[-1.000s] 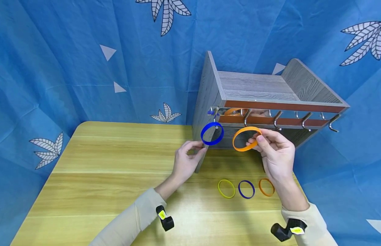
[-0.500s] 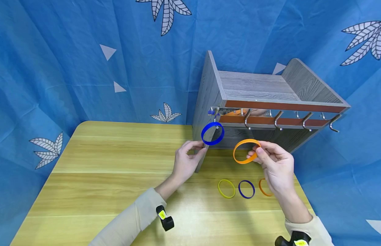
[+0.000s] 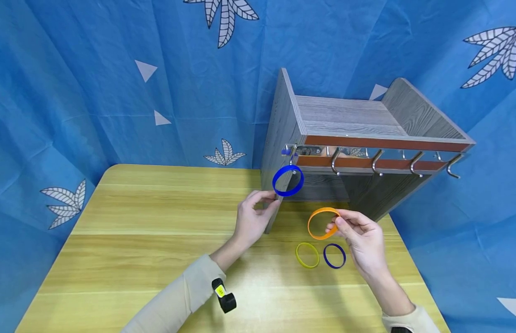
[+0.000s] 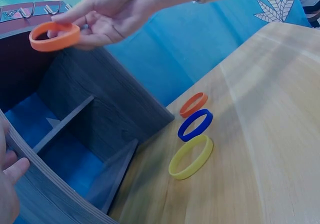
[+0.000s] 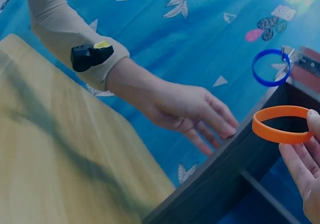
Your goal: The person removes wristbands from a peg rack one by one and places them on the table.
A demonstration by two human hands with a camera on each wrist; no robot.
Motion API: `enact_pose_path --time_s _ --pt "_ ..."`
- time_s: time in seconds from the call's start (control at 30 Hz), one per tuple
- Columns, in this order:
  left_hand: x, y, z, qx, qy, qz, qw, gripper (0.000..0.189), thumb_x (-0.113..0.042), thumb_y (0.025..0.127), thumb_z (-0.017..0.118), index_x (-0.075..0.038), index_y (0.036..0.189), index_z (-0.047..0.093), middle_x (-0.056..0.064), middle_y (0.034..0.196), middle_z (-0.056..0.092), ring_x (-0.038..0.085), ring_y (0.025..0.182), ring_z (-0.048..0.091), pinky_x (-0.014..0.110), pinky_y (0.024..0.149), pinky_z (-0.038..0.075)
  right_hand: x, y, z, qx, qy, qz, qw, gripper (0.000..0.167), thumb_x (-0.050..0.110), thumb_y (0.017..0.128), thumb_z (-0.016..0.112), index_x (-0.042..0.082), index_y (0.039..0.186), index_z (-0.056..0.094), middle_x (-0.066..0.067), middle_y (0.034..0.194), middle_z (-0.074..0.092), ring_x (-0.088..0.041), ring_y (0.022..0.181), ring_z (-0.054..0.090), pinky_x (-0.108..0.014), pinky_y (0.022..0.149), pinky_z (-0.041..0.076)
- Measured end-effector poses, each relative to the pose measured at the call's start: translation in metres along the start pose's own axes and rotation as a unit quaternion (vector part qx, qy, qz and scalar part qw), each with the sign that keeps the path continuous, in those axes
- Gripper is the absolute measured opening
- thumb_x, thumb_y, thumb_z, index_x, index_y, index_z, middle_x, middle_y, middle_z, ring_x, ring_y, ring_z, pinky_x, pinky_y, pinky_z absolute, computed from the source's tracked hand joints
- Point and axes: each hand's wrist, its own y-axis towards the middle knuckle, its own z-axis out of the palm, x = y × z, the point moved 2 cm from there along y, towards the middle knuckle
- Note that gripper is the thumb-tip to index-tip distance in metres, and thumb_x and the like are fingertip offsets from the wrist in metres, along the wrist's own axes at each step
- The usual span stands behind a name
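My left hand (image 3: 252, 217) grips the front edge of the grey wooden hook rack's left side panel (image 3: 281, 134), fingers and thumb at the edge. Just above it, a blue silicone wristband (image 3: 288, 194) hangs on the leftmost hook (image 3: 292, 156). My right hand (image 3: 366, 240) pinches an orange silicone wristband (image 3: 322, 237) between thumb and fingers, below the hooks and in front of the rack. On the table lie a yellow wristband (image 3: 310, 267), a dark blue wristband (image 3: 336, 267) and another orange wristband (image 4: 191, 113). In the head view my right hand hides that last one.
Several other metal hooks (image 3: 376, 162) line the rack's front rail, holding nothing. The rack stands at the back right of the wooden table (image 3: 158, 240), with a divider (image 4: 65, 124) inside. A blue patterned curtain (image 3: 199, 92) hangs behind.
My right hand has moved down and slightly left from the hooks with the orange wristband, covering the orange one on the table. My left hand and the hanging blue wristband have stayed put.
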Motion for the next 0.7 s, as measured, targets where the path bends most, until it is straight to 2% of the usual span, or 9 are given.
enact_pose_path --time_s 0.1,0.3,0.53,0.7 --pt "0.0 0.0 0.0 -0.001 -0.003 0.0 1.0 0.021 -0.007 0.095 0.078 -0.001 0.115 0.076 0.018 0.111 0.074 0.033 0.102 0.073 0.022 0.08 0.068 -0.01 -0.006 -0.003 -0.007 -0.003 0.017 0.9998 0.029 -0.017 0.1 0.056 -0.001 0.114 0.076 -0.005 0.096 0.082 -0.015 0.083 0.081 -0.026 0.075 0.07" --pt "0.002 0.0 0.001 0.001 -0.005 -0.001 1.0 0.021 -0.006 0.095 0.078 -0.001 0.115 0.076 0.018 0.111 0.074 0.033 0.102 0.073 0.023 0.08 0.069 -0.029 -0.016 -0.006 -0.018 -0.02 0.051 0.9983 0.027 -0.014 0.1 0.059 0.0 0.113 0.077 -0.002 0.094 0.081 -0.013 0.082 0.08 -0.023 0.07 0.068" --pt "0.0 0.0 0.0 0.0 -0.004 -0.004 1.0 0.021 -0.007 0.095 0.078 -0.001 0.115 0.076 0.018 0.11 0.074 0.03 0.101 0.073 0.024 0.08 0.069 -0.05 -0.028 -0.01 -0.032 -0.069 0.123 0.9894 0.027 -0.005 0.102 0.063 0.015 0.11 0.079 0.005 0.091 0.081 -0.008 0.081 0.078 -0.02 0.068 0.067" --pt "0.0 0.0 0.0 -0.002 -0.002 -0.003 1.0 0.022 -0.007 0.095 0.078 0.0 0.116 0.075 0.019 0.112 0.074 0.031 0.102 0.073 0.023 0.081 0.069 -0.066 -0.034 -0.013 -0.028 -0.078 0.156 0.9842 0.022 -0.001 0.103 0.064 0.013 0.113 0.078 0.005 0.09 0.081 -0.009 0.083 0.077 -0.021 0.072 0.067"
